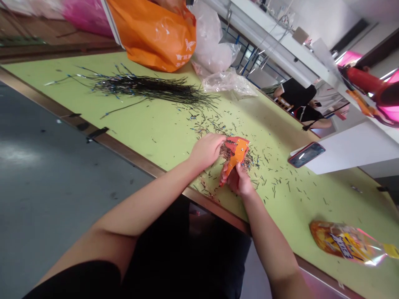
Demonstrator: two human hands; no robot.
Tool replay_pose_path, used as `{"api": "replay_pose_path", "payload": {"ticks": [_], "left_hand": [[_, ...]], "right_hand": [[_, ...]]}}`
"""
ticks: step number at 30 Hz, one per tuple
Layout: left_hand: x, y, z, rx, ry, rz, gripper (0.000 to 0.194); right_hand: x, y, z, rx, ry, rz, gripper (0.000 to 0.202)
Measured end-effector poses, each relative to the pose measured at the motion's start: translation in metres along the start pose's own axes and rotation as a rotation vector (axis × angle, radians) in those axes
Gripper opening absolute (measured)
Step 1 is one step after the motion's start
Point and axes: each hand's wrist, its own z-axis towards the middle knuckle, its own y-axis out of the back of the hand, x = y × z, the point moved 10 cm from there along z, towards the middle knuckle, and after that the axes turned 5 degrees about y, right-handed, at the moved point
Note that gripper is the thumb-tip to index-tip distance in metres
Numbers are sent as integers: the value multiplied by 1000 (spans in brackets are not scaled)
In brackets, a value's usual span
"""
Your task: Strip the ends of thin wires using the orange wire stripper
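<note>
R hand (238,178) gripping orange tool (240,153); L hand (208,150) at tool head, grip unclear

Bright indoors | glare on floor (21,155) | soft shadows | edges stretched

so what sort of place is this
Likely a wiring workshop: a bundle of black wires and scattered wire offcuts on the green tabletop, and an orange wire stripper in use.

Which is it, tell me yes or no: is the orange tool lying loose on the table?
No, the right hand is wrapped around the handles of the orange tool.
</note>
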Motion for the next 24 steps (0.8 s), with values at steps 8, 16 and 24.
{"api": "replay_pose_path", "payload": {"ticks": [8,16,24], "left_hand": [[-2,2,0,11,26,32,37],[-2,4,-1,10,34,20,38],[-4,4,-1,19,18,29,38]], "right_hand": [[2,-2,1,-46,30,17,57],[4,-4,-1,-46,-6,-28,62],[5,-1,0,-110,21,-67,63]]}}
